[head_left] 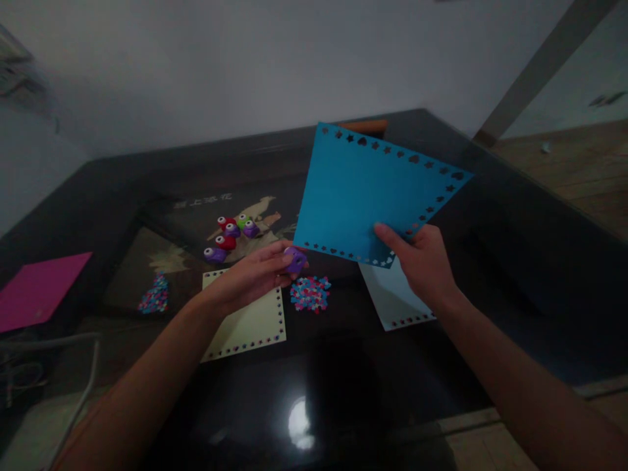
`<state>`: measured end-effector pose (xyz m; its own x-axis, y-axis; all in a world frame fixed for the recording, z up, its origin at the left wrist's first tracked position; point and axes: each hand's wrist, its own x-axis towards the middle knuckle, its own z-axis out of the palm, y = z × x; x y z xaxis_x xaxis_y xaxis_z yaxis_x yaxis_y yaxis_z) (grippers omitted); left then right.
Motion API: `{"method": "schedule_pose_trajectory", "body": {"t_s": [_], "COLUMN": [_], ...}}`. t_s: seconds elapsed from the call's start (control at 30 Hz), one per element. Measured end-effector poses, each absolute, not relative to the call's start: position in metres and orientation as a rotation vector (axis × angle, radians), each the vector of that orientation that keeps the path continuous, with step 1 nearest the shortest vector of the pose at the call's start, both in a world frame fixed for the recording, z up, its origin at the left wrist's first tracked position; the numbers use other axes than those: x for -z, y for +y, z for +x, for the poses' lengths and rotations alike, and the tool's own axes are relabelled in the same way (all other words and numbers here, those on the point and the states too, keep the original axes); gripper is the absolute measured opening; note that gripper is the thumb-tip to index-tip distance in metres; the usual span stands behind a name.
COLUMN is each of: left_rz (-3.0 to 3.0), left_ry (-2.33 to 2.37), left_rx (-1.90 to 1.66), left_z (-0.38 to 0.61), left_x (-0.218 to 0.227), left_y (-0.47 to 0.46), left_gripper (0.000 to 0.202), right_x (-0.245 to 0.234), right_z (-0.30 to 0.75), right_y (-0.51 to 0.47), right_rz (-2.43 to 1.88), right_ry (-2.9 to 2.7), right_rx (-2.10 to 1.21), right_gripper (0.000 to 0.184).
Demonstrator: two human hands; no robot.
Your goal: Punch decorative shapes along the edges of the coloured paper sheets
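Near edge: the dark glossy table [343, 392] lay closest, with a bright spot of light mirrored in it between the two forearms.
Left hand: the left hand [255, 278] was closed around a purple punch [296, 260], pinched at the fingertips and held just above the table.
Right hand: the right hand [422, 261] gripped a blue sheet [363, 196] at its lower edge, thumb on the front and fingers behind.
Blue sheet: it was lifted off the table and tilted, with small cut-out shapes running along its borders; its lower left corner was just beside the purple punch.
Under the left hand: a cream sheet [250, 320] lay flat, its edges punched too.
Under the right hand: a pale sheet [392, 301] lay flat, partly hidden by the blue one.
Between the flat sheets: a confetti pile [310, 293] of pink and blue scraps sat just below the punch.
Farther left: a smaller scrap heap [155, 294] lay well apart from the first pile.
Behind the left hand: spare punches [230, 235], red, purple and green, stood in a cluster.
Far left: a pink sheet [39, 288] lay near the table's edge.
Lower left: a pale cable [83, 392] ran across the corner.
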<state>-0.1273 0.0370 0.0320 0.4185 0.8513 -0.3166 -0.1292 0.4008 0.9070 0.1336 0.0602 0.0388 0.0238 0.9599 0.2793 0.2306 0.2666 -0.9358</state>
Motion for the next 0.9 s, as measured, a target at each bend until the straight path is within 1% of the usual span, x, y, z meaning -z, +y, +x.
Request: {"method": "schedule_pose_trajectory", "body": {"t_s": [0.1,0.17,0.27,0.37,0.5,0.67,0.77,0.9], "left_rz": [1.251,1.464,1.718,1.867,1.962,1.977,1.975,1.955], "left_ry": [1.072,1.206,1.326,1.357,1.341,1.329,1.325,1.364], "left_rx": [-0.726,-0.746,-0.77,-0.779,-0.799,-0.798,-0.775,-0.729], "left_z": [-0.124,-0.121,-0.117,-0.114,-0.112,-0.109,-0.105,-0.089], "left_x": [-0.038,-0.042,-0.046,-0.05,-0.05,-0.042,-0.038,-0.032], "left_y": [0.035,0.033,0.031,0.028,0.024,0.022,0.023,0.037], "left_gripper": [0.036,0.04,0.034,0.026,0.025,0.025,0.026,0.027], "right_x": [-0.034,-0.032,-0.028,-0.027,-0.039,-0.058,-0.052,-0.027], "right_z": [0.137,0.14,0.143,0.145,0.157,0.194,0.221,0.248], "right_y": [0.064,0.067,0.073,0.079,0.084,0.078,0.071,0.068], "right_rz": [-1.174,-1.179,-1.139,-1.075,-0.966,-0.976,-1.057,-1.17], "right_ry": [-1.378,-1.313,-1.207,-1.079,-0.958,-0.898,-0.814,-0.689], "right_rx": [-0.809,-0.789,-0.779,-0.841,-0.849,-0.834,-0.863,-0.918], "right_gripper": [0.018,0.018,0.015,0.015,0.025,0.023,0.024,0.028]}}
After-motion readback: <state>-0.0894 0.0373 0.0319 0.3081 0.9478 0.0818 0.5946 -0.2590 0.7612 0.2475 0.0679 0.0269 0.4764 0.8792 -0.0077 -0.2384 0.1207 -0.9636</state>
